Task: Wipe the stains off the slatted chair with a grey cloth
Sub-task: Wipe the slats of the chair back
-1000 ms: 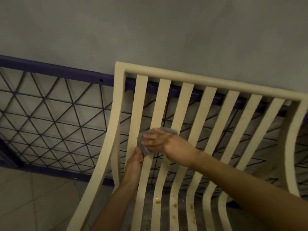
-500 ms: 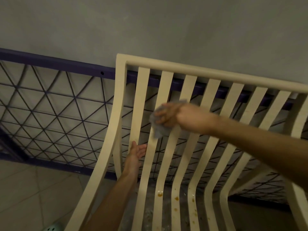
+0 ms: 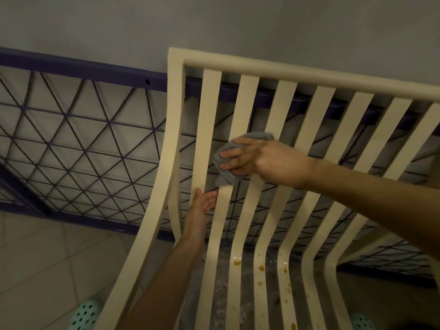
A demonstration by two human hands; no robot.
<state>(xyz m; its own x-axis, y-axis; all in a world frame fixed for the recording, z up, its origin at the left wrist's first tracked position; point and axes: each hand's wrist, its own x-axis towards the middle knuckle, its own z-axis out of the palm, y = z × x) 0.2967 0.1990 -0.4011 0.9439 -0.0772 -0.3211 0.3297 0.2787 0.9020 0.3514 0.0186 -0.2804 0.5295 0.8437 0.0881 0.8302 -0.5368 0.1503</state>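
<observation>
Right hand [image 3: 266, 158] is flat, fingers stretched out, pressing a folded grey cloth [image 3: 225, 178] on the backrest of the cream slatted plastic chair [image 3: 285, 70], over the second slat from the left. Just below, the left hand [image 3: 202, 207] is open, palm showing, holding nothing, between the first two slats. Orange-brown stains [image 3: 237, 262] dot the seat slats. Behind the chair, a purple metal grid frame [image 3: 71, 148] leans against the grey wall.

Head-worn view (wide-angle), forward and down, close over slatted chair [image 3: 285, 70]
</observation>
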